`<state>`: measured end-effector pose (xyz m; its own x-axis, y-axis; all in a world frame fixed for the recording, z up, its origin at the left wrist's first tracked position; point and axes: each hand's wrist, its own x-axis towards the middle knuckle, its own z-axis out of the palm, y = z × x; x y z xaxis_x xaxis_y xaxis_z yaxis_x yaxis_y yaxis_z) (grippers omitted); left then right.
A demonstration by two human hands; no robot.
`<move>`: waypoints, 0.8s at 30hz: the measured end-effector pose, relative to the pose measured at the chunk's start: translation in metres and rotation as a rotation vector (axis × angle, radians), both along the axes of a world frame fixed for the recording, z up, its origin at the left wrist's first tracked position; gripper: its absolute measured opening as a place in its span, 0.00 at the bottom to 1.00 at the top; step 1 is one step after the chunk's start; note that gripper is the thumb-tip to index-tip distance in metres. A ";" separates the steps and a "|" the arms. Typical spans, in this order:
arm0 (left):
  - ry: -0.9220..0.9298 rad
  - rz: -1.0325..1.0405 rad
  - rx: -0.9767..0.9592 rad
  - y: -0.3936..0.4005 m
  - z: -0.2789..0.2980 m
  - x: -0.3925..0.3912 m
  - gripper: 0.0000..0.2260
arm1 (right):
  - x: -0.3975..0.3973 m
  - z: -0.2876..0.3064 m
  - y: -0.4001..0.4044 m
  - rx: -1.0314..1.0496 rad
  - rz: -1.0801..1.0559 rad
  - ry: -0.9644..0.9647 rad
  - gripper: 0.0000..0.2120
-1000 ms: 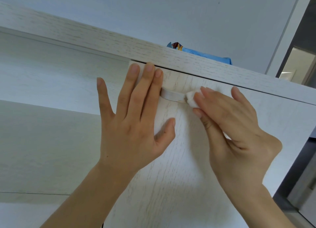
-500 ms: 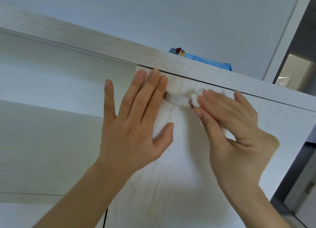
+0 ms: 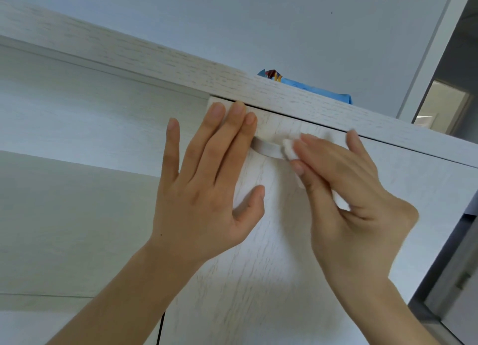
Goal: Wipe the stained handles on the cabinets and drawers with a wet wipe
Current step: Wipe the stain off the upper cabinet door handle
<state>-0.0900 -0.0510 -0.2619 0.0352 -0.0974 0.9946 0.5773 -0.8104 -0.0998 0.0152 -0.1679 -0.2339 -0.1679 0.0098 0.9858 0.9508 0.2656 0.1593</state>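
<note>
The left hand (image 3: 207, 189) lies flat, fingers straight, on the pale wood-grain cabinet door (image 3: 258, 280); the right hand (image 3: 349, 202) pinches a white wet wipe (image 3: 289, 149) against the curved white handle (image 3: 266, 148); at one o'clock, a blue packet (image 3: 310, 88) on the cabinet top (image 3: 155, 57); pale blue-grey wall (image 3: 258, 21) behind.

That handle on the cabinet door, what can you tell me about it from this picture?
The handle is a pale, whitish curved bar that looks like plastic or painted wood, mounted near the top edge of the light wood-grain cabinet door. Only its middle shows. The left hand lies flat on the door, fingertips covering the handle's left end. The right hand presses a bunched white wet wipe against its right part. No stain is visible on the exposed stretch.
</note>
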 end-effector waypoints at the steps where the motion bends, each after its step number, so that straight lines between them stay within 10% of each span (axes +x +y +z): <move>1: 0.005 0.004 0.003 0.000 0.000 -0.001 0.28 | -0.003 0.002 0.001 -0.021 0.016 -0.012 0.11; 6: 0.055 0.016 0.019 0.004 0.000 -0.008 0.28 | 0.006 0.000 -0.011 0.033 0.230 0.277 0.09; 24: 0.033 -0.078 0.010 0.008 -0.003 -0.006 0.27 | -0.002 -0.002 -0.003 0.001 0.103 0.109 0.11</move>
